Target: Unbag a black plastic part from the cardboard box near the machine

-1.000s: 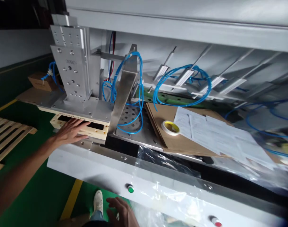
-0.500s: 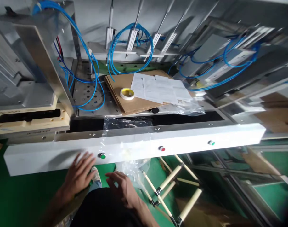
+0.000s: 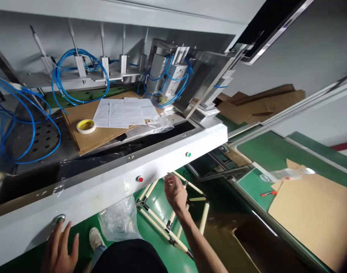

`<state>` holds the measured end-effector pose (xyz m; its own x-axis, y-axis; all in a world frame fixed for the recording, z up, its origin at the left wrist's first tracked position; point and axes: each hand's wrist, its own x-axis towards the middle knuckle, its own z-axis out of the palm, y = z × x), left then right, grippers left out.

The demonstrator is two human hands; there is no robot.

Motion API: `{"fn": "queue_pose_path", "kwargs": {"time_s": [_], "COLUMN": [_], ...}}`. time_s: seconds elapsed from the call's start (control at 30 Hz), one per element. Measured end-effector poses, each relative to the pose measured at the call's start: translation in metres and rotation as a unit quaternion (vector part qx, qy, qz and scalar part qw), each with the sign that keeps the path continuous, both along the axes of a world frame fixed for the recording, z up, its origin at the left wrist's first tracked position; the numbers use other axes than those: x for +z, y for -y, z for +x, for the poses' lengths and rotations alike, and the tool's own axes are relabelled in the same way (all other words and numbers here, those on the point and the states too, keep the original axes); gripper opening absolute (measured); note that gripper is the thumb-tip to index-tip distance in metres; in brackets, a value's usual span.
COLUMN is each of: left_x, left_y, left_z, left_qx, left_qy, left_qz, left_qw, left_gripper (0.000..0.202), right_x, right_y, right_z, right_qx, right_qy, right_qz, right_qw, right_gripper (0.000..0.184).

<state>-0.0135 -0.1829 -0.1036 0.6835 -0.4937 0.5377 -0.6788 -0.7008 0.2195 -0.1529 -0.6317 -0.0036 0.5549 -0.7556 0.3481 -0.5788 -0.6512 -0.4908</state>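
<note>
Green button [image 3: 60,218]: my left hand [image 3: 58,252] is spread open just below it, holding nothing. Right hand [image 3: 175,191] is loosely open, empty, under the red button [image 3: 139,178].

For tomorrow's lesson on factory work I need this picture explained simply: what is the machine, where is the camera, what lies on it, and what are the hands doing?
The camera sits on a person's head, looking down at their own hands. Before them stands a white machine with three buttons along its front. The left hand is open, fingers by the green button. The right hand is open, raised below the red button, holding nothing. On the bed lie brown cardboard sheets, a tape roll and printed papers. Blue hoses loop behind.
</note>
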Motion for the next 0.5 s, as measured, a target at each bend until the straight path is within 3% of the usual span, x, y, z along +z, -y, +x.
{"fn": "queue_pose_path", "kwargs": {"time_s": [0.13, 0.23, 0.3, 0.43, 0.5], "left_x": [0.002, 0.003, 0.004, 0.010, 0.013], "left_y": [0.006, 0.009, 0.013, 0.034, 0.049], "left_z": [-0.013, -0.018, -0.019, -0.024, -0.025], "left_qx": [0.064, 0.089, 0.106, 0.139, 0.174], "left_qy": [-0.011, -0.006, 0.004, 0.034, 0.069], "left_qz": [0.033, 0.036, 0.033, 0.036, 0.048], "left_qw": [0.997, 0.995, 0.994, 0.989, 0.981], "left_gripper": [0.090, 0.088, 0.087, 0.079, 0.068], "right_x": [-0.007, -0.010, -0.011, -0.010, -0.015], "right_y": [0.096, 0.139, 0.150, 0.146, 0.150], "right_z": [-0.008, -0.008, -0.008, -0.014, -0.012], "right_qx": [-0.123, -0.147, -0.135, -0.102, -0.092], "right_qy": [-0.003, -0.011, -0.013, 0.011, 0.026], "right_qz": [0.003, 0.010, 0.016, 0.014, -0.022], "right_qw": [0.992, 0.989, 0.991, 0.995, 0.995], "right_gripper": [0.060, 0.061, 0.059, 0.063, 0.063]}}
